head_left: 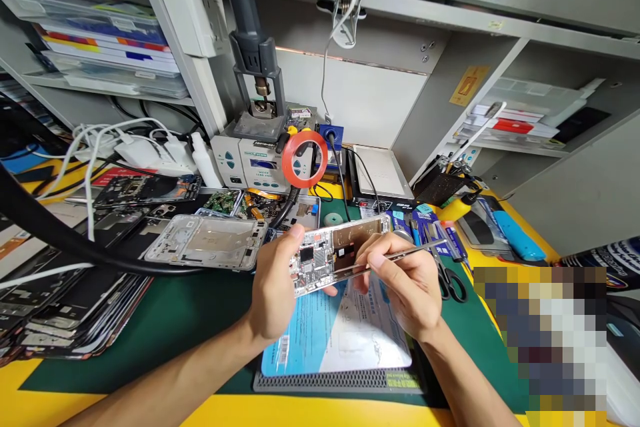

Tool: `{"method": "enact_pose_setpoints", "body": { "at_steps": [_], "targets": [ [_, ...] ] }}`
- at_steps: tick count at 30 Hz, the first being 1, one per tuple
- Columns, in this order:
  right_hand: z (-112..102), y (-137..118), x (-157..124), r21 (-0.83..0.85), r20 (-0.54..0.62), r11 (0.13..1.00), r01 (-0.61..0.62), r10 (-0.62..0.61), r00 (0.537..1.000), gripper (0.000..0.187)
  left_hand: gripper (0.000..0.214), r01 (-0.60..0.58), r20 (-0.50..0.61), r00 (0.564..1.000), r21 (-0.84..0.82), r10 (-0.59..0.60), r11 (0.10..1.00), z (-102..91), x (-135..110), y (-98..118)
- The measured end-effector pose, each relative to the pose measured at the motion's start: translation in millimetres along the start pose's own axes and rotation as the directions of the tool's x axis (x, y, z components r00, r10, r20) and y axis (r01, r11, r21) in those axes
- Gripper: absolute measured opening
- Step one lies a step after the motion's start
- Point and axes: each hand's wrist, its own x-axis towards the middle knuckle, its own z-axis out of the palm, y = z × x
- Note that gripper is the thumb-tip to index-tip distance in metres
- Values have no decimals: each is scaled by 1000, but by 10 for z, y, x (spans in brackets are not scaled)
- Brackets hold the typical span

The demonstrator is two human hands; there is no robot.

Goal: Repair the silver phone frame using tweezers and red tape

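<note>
My left hand point(274, 287) is closed round the left end of an opened phone frame point(340, 250), holding it tilted above a blue and white work mat point(345, 340). Circuit boards and a copper-coloured panel show inside the frame. My right hand point(407, 283) pinches a pair of metal tweezers point(415, 250), whose tips rest against the frame's lower edge near its middle.
A second phone frame point(207, 241) lies on the green mat at left, beside stacked phone parts point(65, 313). A hot-air station point(257, 163) with red tape roll point(304, 159) stands behind. Scissors point(450, 280) and blue tools point(517, 235) lie right. A thick black hose point(60, 233) crosses the left.
</note>
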Motion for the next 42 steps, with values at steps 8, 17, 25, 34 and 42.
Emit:
{"method": "enact_pose_setpoints", "body": {
  "at_steps": [8,17,25,34,42],
  "targets": [
    [0,14,-9,55,22,998,6,-7,1000,22,50,-39,-18,999,-63,38,997,8,-20,7],
    [29,10,-15,124,-32,992,30,-27,999,26,43,-96,-24,995,-142,93,985,-9,-55,0],
    [34,-1,-7,46,-48,999,12,-10,999,28,51,-50,-7,999,-68,50,996,11,-4,-10],
    [18,-4,16,-4,-13,1000,-29,29,1000,24,68,-1,8,1000,83,0,997,-7,21,-20],
    [-58,9,53,173,-59,982,-74,86,995,28,79,24,1,1000,224,-25,974,-25,55,-22]
  ]
}}
